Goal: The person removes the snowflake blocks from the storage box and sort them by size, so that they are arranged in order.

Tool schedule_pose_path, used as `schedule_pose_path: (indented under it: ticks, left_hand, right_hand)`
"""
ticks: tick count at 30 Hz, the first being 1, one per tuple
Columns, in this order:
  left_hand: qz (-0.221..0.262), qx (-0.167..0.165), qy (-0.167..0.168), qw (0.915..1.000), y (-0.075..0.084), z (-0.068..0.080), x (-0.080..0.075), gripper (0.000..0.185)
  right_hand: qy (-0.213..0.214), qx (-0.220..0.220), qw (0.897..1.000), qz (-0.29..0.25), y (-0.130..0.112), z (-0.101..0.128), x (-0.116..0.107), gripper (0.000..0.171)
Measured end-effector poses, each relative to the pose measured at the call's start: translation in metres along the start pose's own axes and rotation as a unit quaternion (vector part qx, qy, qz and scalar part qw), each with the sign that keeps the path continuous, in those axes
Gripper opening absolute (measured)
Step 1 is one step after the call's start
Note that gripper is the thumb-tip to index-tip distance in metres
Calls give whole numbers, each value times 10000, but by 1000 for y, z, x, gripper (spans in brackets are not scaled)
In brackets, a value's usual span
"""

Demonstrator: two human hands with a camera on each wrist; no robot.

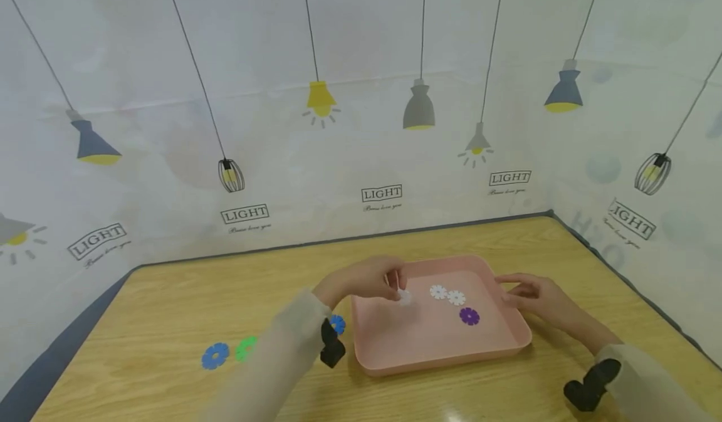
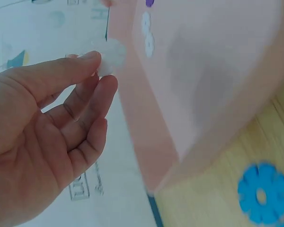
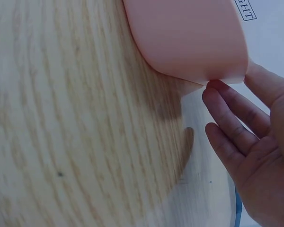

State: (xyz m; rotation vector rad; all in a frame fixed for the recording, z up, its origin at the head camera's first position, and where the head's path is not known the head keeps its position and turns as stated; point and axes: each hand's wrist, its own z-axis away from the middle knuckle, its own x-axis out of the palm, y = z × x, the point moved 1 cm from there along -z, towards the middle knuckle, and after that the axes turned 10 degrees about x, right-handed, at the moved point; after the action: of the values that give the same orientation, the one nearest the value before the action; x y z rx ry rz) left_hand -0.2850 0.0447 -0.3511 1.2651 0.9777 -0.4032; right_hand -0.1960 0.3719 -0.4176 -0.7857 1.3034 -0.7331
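A pink tray (image 1: pixel 389 354) sits on the wooden table with two white flower discs (image 1: pixel 447 295) and a purple one (image 1: pixel 469 316) inside. My left hand (image 1: pixel 375 281) reaches over the tray's left part and pinches a white flower disc (image 1: pixel 403 296) between thumb and fingertips; the left wrist view shows this white disc (image 2: pixel 110 56) at the fingertips above the pink tray (image 2: pixel 213 90). My right hand (image 1: pixel 536 296) rests with straight fingers against the tray's right rim, its fingertips (image 3: pixel 217 97) touching the tray corner (image 3: pixel 199 42).
On the table left of the tray lie a blue flower disc (image 1: pixel 215 355), a green one (image 1: pixel 245 348) and another blue one (image 1: pixel 337 325) by my left wrist. Printed fabric walls close the table at the back and right.
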Motion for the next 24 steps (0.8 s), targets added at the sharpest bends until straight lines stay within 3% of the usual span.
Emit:
schedule_pose_path:
  ticks: [5,11,24]
  left_hand:
    - [-191,27,150,9997,0,45,-14,11]
    - [45,-46,509,9987,-6,102,-22,12]
    - [541,-1146,1195,9847,-48,218,-27,13]
  right_hand:
    - [52,-18,10000,24,0,0,0,48]
    - [32,-88,10000,-18,-1,-1,1,48]
    - [100,-192,9997,78,1,-3,2,46]
